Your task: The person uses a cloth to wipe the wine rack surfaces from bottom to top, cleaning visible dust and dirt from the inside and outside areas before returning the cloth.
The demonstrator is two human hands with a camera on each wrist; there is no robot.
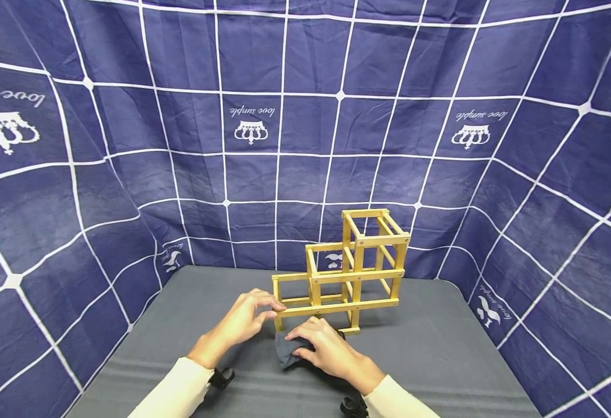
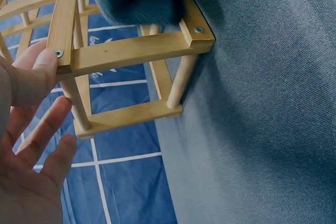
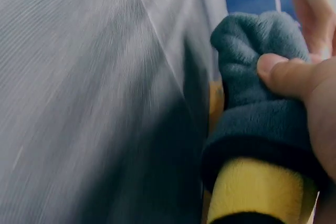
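Note:
A stepped wooden rack point(image 1: 358, 276) of light bars and dowels stands on the grey surface. My left hand point(image 1: 248, 316) grips its left end. In the left wrist view the thumb point(image 2: 46, 61) presses on a screwed corner, with fingers behind the dowel. My right hand point(image 1: 326, 348) holds a bunched dark grey-blue cloth point(image 1: 287, 351) against the rack's lower front. Seen from the right wrist, the thumb point(image 3: 278, 72) pinches the cloth's folds, and a fuzzy yellow patch point(image 3: 257, 187) shows below its dark edge. The right fingertips are partly hidden behind the cloth.
A grey cloth-covered table point(image 1: 180, 302) lies under the rack. Blue curtains point(image 1: 305, 128) with white grid lines hang behind and on both sides. Black straps point(image 1: 222, 378) sit at the wrists, by the cream sleeves point(image 1: 175, 389).

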